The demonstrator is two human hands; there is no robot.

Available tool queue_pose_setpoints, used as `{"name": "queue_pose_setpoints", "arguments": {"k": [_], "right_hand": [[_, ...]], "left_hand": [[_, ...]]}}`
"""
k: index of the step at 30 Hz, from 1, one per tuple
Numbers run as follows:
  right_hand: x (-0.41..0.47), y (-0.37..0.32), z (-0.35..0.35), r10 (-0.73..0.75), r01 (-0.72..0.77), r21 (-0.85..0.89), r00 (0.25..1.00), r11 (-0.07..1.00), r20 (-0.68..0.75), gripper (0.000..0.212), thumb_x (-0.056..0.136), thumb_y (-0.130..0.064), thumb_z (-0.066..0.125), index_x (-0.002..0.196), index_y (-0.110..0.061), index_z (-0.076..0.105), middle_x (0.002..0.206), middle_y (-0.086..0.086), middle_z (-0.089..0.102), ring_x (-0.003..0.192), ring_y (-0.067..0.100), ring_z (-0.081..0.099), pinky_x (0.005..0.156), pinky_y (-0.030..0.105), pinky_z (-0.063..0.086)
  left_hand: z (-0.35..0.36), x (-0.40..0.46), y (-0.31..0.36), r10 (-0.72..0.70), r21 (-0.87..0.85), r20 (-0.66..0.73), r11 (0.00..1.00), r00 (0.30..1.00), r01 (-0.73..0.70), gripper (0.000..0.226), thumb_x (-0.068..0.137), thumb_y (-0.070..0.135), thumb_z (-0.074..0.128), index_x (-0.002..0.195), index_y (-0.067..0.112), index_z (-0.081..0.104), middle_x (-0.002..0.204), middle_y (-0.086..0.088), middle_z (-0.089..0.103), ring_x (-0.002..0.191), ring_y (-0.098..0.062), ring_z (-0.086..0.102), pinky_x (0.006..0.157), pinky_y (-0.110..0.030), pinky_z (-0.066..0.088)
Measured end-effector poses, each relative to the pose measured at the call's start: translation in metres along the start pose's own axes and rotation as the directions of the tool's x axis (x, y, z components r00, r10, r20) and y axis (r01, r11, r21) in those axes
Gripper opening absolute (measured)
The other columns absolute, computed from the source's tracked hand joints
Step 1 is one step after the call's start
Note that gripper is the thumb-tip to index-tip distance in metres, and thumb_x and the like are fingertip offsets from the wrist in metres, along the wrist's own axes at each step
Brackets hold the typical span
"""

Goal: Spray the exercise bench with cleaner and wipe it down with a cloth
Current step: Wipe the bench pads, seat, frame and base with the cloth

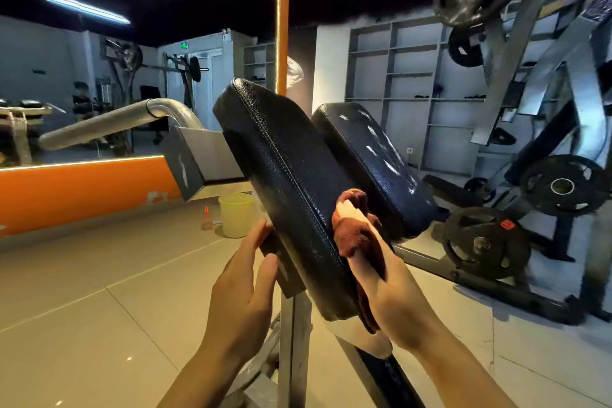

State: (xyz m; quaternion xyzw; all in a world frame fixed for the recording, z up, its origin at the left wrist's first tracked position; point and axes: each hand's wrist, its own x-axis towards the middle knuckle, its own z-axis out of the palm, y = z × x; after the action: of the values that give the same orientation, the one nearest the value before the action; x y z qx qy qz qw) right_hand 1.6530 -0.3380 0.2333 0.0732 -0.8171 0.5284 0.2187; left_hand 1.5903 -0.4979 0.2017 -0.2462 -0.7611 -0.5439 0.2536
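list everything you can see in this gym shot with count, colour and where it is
bench pad: 1, black, centre, tilted, being wiped
second pad: 1, black with white streaks, just right of the first
cloth: 1, reddish brown, against the bench pad's right side
bucket: 1, pale yellow-green, on the floor behind the bench
spray bottle: 1, orange-tinted, on the floor left of the bucket
weight plates: several, black, on the machine at right
mirror: 1, orange-framed, left wall
shelving: 1 unit, pale grey, back wall
left hand: 1, fingers straight against the bench pad's left edge
right hand: 1, its grip on the cloth, pressing it to the pad
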Motion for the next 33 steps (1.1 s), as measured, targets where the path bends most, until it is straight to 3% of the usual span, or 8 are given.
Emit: {"name": "queue_pose_setpoints", "arguments": {"k": [3, 8, 13, 16, 22, 29, 31, 33], "right_hand": [[0.035, -0.047, 0.016, -0.205, 0.227, -0.197, 0.971, 0.954, 0.123, 0.051, 0.081, -0.071, 0.034, 0.131, -0.067, 0.028, 0.151, -0.018, 0.037, 0.142, 0.013, 0.032, 0.116, 0.044, 0.030], [0.053, -0.043, 0.025, -0.392, 0.406, -0.463, 0.910, 0.788, 0.133, 0.060, 0.098, -0.047, 0.043, 0.152, -0.044, 0.016, 0.161, -0.020, 0.012, 0.148, 0.008, 0.009, 0.120, 0.049, 0.022], [-0.018, 0.020, 0.002, -0.507, 0.533, -0.808, 0.784, 0.252, 0.359, 0.067, 0.089, -0.046, 0.048, 0.151, -0.029, 0.028, 0.160, -0.007, 0.024, 0.151, 0.020, 0.012, 0.121, 0.046, 0.018], [-0.027, 0.017, -0.013, -0.470, 0.590, -0.802, 0.737, 0.097, 0.486, 0.072, 0.088, -0.044, 0.047, 0.153, -0.026, 0.023, 0.158, -0.004, 0.027, 0.150, 0.024, 0.015, 0.119, 0.043, 0.021], [0.039, -0.047, 0.005, -0.424, 0.630, -0.774, 0.686, -0.060, 0.591, 0.053, 0.089, -0.029, 0.035, 0.136, -0.012, 0.054, 0.143, 0.008, 0.051, 0.139, 0.030, 0.038, 0.112, 0.049, 0.027], [0.150, -0.115, 0.036, -0.441, 0.564, -0.822, 0.721, -0.074, 0.534, 0.049, 0.099, -0.027, 0.049, 0.146, -0.018, 0.043, 0.156, 0.005, 0.034, 0.150, 0.026, 0.015, 0.119, 0.033, 0.005], [0.131, -0.103, 0.030, -0.430, 0.601, -0.793, 0.692, -0.102, 0.580, 0.050, 0.096, -0.036, 0.046, 0.143, -0.019, 0.046, 0.153, 0.006, 0.040, 0.148, 0.027, 0.021, 0.120, 0.039, 0.010], [0.095, -0.083, 0.018, -0.377, 0.655, -0.751, 0.677, -0.082, 0.632, 0.053, 0.093, -0.041, 0.043, 0.141, -0.020, 0.048, 0.150, 0.004, 0.044, 0.147, 0.026, 0.025, 0.121, 0.045, 0.014]], "left_hand": [[-0.008, 0.003, -0.003, 0.012, -0.001, 0.035, 1.000, 0.999, -0.012, 0.029, 0.088, 0.047, 0.027, 0.115, 0.059, 0.032, 0.112, 0.050, 0.031, 0.097, 0.038, 0.034, 0.089, 0.006, 0.022], [-0.014, 0.002, -0.015, 0.009, -0.055, 0.109, 0.998, 0.994, -0.003, 0.031, 0.091, 0.046, 0.025, 0.115, 0.061, 0.036, 0.108, 0.057, 0.039, 0.104, 0.033, 0.038, 0.088, 0.007, 0.027], [-0.014, 0.003, -0.021, 0.018, -0.145, 0.111, 0.989, 0.994, -0.002, 0.034, 0.091, 0.041, 0.025, 0.118, 0.058, 0.036, 0.117, 0.043, 0.040, 0.106, 0.032, 0.037, 0.088, 0.007, 0.027], [-0.013, 0.002, -0.021, 0.040, -0.175, 0.110, 0.984, 0.993, -0.020, 0.035, 0.090, 0.039, 0.026, 0.119, 0.057, 0.034, 0.118, 0.044, 0.036, 0.107, 0.035, 0.033, 0.087, 0.009, 0.023], [-0.004, -0.002, -0.023, 0.056, -0.207, 0.075, 0.978, 0.996, -0.039, 0.036, 0.093, 0.041, 0.026, 0.124, 0.059, 0.033, 0.125, 0.037, 0.042, 0.112, 0.026, 0.036, 0.089, 0.006, 0.026], [-0.007, -0.009, -0.018, 0.160, -0.161, 0.046, 0.975, 0.986, -0.150, 0.034, 0.089, 0.048, 0.022, 0.117, 0.062, 0.031, 0.108, 0.048, 0.040, 0.106, 0.027, 0.036, 0.084, 0.006, 0.025], [-0.013, -0.010, -0.024, 0.196, -0.073, 0.023, 0.978, 0.980, -0.194, 0.041, 0.090, 0.047, 0.030, 0.130, 0.051, 0.037, 0.122, 0.039, 0.039, 0.112, 0.025, 0.034, 0.092, 0.003, 0.026], [-0.027, -0.004, -0.035, 0.307, 0.104, -0.141, 0.950, 0.941, -0.294, 0.048, 0.090, 0.038, 0.043, 0.135, 0.023, 0.050, 0.133, 0.012, 0.051, 0.122, 0.006, 0.040, 0.102, -0.017, 0.038]]}}
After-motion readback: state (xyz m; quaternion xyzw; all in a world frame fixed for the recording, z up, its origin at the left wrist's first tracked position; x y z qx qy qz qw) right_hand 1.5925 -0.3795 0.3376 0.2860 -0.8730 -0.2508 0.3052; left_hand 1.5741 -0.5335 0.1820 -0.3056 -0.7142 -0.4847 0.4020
